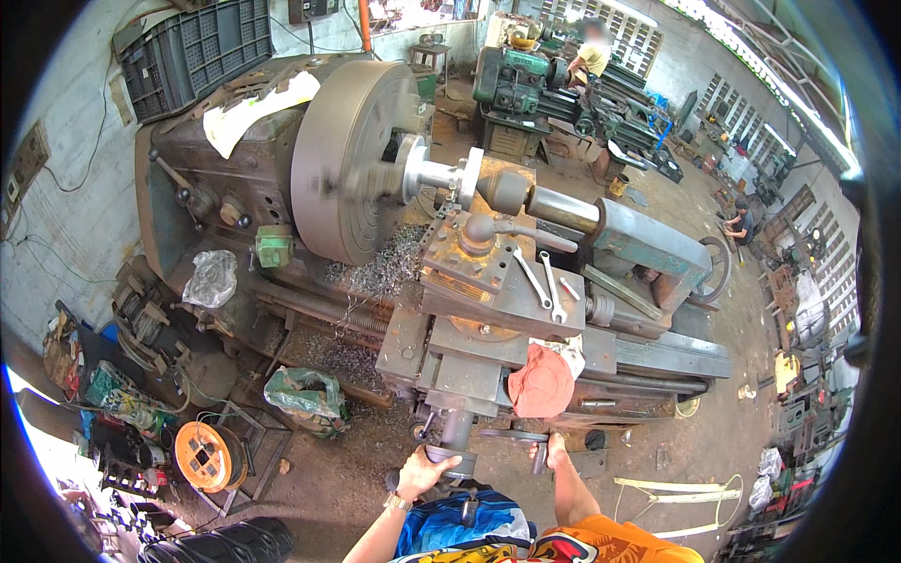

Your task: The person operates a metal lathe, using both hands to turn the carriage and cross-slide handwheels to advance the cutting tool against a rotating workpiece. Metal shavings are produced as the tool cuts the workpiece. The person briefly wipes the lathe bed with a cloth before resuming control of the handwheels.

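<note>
My left hand (pixel 428 472) is closed round the rim of a grey cross-slide handwheel (pixel 457 463) at the front of a large lathe's carriage. A little to the right, my right hand (pixel 557 452) is closed at the edge of a second handwheel (pixel 511 435), beside its downward handle; the fingers are partly hidden. Beyond them stands the tool post (pixel 479 235) with its clamping lever. The big chuck (pixel 343 164) is blurred as if turning. A shiny flanged metal workpiece (pixel 436 175) sits between it and the tailstock (pixel 648 239).
Two wrenches (pixel 532 279) lie on the carriage, with a red cloth (pixel 542 380) hanging near my right hand. Metal chips (pixel 380 263) pile under the chuck. An orange cable reel (pixel 204 457) stands at left. Another person (pixel 589 56) is by a far green lathe (pixel 511 80).
</note>
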Motion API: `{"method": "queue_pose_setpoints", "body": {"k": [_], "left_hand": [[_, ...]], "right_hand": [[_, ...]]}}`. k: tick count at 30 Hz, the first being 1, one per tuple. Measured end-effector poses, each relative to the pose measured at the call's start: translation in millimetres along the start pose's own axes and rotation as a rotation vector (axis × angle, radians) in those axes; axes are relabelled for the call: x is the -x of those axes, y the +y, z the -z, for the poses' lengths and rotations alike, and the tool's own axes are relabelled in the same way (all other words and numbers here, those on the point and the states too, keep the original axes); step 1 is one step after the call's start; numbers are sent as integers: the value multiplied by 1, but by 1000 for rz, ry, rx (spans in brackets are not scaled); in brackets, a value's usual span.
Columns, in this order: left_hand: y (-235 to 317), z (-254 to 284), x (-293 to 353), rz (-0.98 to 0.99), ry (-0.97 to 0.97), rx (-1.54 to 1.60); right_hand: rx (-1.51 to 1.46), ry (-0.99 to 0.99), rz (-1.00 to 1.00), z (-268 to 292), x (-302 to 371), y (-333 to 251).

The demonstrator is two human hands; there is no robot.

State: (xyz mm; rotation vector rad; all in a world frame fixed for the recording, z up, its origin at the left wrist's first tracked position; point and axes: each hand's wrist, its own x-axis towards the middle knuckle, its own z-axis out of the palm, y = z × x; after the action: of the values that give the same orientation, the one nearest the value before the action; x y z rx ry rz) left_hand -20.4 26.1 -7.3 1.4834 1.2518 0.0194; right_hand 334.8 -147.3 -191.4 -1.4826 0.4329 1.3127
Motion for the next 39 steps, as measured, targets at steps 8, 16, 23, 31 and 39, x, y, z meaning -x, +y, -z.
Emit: {"method": "queue_pose_setpoints", "body": {"k": [8, 16, 23, 31, 39], "left_hand": [[5, 3, 3, 2, -11, -4], [-3, -2, -3, 26, 15, -42], [-30, -14, -22, -52, 24, -74], [-41, -18, -23, 0, -5, 23], [-1, -2, -4, 89, -4, -74]], "right_hand": [[-9, 17, -2, 0, 2, 1], [-57, 40, -101, 8, -10, 1], [-31, 44, -44, 8, -7, 8], [-81, 0, -96, 11, -4, 13], [-147, -56, -182, 26, -12, 4]]}}
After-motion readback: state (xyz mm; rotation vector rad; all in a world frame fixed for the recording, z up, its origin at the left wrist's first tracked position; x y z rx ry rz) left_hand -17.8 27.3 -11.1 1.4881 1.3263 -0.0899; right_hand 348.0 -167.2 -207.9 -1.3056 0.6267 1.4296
